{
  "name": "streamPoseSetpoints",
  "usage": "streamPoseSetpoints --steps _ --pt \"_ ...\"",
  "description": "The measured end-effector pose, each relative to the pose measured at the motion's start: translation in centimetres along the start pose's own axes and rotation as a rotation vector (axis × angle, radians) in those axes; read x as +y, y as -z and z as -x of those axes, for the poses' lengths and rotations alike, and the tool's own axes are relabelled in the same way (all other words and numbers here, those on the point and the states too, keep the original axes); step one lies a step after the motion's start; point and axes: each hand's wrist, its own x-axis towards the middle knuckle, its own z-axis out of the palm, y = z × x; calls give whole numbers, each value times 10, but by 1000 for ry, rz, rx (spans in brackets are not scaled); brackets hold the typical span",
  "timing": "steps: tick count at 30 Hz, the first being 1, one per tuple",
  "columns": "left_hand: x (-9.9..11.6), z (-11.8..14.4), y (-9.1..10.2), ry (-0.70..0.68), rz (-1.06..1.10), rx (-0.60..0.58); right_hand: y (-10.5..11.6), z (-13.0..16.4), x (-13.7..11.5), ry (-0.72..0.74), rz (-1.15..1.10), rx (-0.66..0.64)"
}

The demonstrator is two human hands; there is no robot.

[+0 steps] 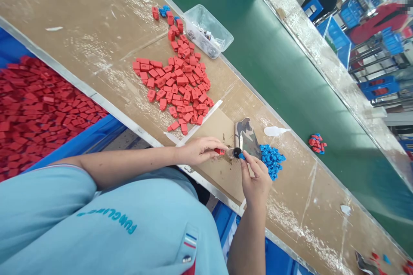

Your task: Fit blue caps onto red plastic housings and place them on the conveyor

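Okay, loads of loose red blocks [48,107] left in bin [80,141] and heap [180,79]; pinching 1 red block [220,151] in the left hand [197,150], 1 blue piece [242,156] by a black knob [237,152] in the right hand [257,177]; blue pile [272,161] left too, 1 red-and-blue batch [317,143] on the belt [290,103], seemingly joined.

Head cam is looking fwd & down over the wearer's torso [142,232], approx. close range; counter [109,81] is running diag., left hand [198,150] & right hand [256,178] are showing near ctr.
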Motion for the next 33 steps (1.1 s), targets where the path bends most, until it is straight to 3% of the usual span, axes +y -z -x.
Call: streamPoseSetpoints --steps 16,23,28,33 --pt "1 0 -2 75 82 13 4 -1 -4 -28 -35 29" --pt "2 1 -3 149 228 -4 3 1 1 -56 -48 -18" --pt "-1 2 -5 166 299 12 12 3 -8 -98 -178 -74" --pt "-2 3 -6 153 276 10 5 15 -29 -273 -421 -102"
